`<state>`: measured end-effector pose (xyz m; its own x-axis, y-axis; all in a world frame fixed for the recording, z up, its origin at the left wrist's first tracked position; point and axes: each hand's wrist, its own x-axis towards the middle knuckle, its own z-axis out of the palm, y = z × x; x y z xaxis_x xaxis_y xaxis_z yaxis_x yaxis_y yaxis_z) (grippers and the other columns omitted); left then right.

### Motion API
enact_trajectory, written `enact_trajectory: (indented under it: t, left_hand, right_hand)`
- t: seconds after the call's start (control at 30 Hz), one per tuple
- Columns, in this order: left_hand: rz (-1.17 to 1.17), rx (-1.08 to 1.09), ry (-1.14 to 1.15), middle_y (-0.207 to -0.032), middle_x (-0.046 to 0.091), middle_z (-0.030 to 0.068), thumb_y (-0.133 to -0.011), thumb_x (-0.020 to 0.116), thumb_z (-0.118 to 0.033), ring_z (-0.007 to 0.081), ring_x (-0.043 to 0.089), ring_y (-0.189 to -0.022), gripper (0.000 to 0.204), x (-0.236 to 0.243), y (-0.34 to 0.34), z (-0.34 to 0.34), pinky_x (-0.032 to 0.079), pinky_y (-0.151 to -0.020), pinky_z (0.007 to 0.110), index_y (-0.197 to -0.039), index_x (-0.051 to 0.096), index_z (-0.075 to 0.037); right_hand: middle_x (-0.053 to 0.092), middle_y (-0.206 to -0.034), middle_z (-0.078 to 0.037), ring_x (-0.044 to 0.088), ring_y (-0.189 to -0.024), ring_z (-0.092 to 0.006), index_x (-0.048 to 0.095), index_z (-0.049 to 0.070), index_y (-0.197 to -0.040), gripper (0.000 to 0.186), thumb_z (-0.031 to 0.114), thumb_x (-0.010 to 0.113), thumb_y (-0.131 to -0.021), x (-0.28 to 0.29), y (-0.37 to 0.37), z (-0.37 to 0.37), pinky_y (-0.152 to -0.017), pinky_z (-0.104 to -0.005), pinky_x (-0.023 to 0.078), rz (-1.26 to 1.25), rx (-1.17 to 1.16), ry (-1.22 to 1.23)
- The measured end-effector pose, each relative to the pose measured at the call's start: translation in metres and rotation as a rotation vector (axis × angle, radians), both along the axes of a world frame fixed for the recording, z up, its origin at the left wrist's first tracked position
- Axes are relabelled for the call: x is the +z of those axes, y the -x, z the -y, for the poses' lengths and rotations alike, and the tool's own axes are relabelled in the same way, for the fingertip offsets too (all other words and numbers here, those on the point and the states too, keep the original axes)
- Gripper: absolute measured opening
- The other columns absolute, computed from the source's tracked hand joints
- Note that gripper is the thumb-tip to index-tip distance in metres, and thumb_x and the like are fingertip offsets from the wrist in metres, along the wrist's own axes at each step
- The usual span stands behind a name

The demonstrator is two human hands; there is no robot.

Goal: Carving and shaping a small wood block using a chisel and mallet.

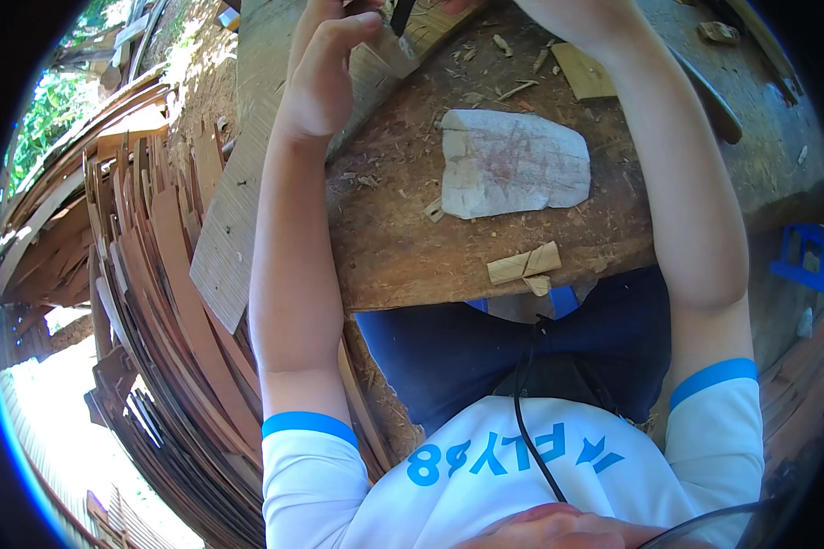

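Observation:
My left hand (325,78) is at the top of the view, its thumb and fingers curled toward each other, their tips partly cut off by the upper edge. Right beside the thumb are a pale block-like piece (389,53) and a narrow black object (401,16); I cannot make out exactly what the fingers grip. My right hand (572,14) reaches past the upper edge, so its fingers are mostly hidden. Between my forearms, a flat whitish slab (515,165) with reddish-brown marks lies on the worn wooden bench (384,247).
Small wood offcuts (525,265) lie near the bench's front edge. A square wood piece (583,71) and a dark curved strip (714,101) are near my right forearm. Shavings dot the top. Long wooden strips (169,265) are stacked at left; a blue stool (801,258) stands at right.

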<state>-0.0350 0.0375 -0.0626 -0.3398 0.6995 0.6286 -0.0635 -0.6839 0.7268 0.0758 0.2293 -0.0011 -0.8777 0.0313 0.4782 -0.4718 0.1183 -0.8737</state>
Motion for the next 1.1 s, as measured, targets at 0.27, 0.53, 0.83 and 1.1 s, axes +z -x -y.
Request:
enact_trajectory:
  t: [0.27, 0.53, 0.83, 1.1]
  left_hand:
    - [-0.201, 0.559, 0.631, -0.108, 0.055, 0.0021, -0.077, 0.055, -0.052, 0.0104, 0.050, -0.096, 0.071, 0.041, -0.044, -0.002, 0.037, -0.083, 0.026, -0.130, 0.053, -0.005]
    - [0.053, -0.108, -0.001, -0.111, 0.058, 0.0039, -0.082, 0.052, -0.048, 0.0131, 0.056, -0.099, 0.063, -0.011, 0.010, -0.001, 0.041, -0.088, 0.026, -0.125, 0.054, -0.003]
    - [-0.281, 0.447, 0.490, -0.109, 0.059, 0.0047, -0.107, 0.056, -0.033, 0.0155, 0.056, -0.107, 0.034, 0.035, -0.053, -0.005, 0.042, -0.096, 0.032, -0.117, 0.062, -0.001]
    - [-0.286, 0.455, 0.496, -0.108, 0.054, 0.0017, -0.107, 0.058, -0.032, 0.0140, 0.053, -0.102, 0.031, 0.027, -0.047, -0.003, 0.042, -0.094, 0.031, -0.109, 0.065, -0.002]
  right_hand:
    - [0.063, -0.084, 0.000, 0.063, -0.079, -0.0057, 0.064, 0.004, -0.105, 0.014, 0.018, 0.065, -0.104, -0.009, 0.004, -0.003, -0.074, -0.0240, 0.053, -0.385, -0.040, -0.181]
    - [0.069, -0.085, -0.004, 0.067, -0.066, -0.0074, 0.064, 0.001, -0.106, 0.018, 0.019, 0.065, -0.103, -0.005, -0.005, -0.002, -0.057, -0.0240, 0.056, -0.154, 0.021, -0.148]
    - [0.072, -0.083, -0.012, 0.070, -0.066, -0.0123, 0.063, -0.003, -0.107, 0.023, 0.018, 0.068, -0.101, 0.008, -0.018, 0.003, -0.059, -0.0266, 0.059, -0.173, -0.022, -0.165]
    - [0.073, -0.085, -0.012, 0.071, -0.065, -0.0140, 0.062, -0.004, -0.111, 0.033, 0.026, 0.070, -0.100, 0.008, -0.014, -0.003, -0.060, -0.0274, 0.061, -0.020, 0.017, -0.125]
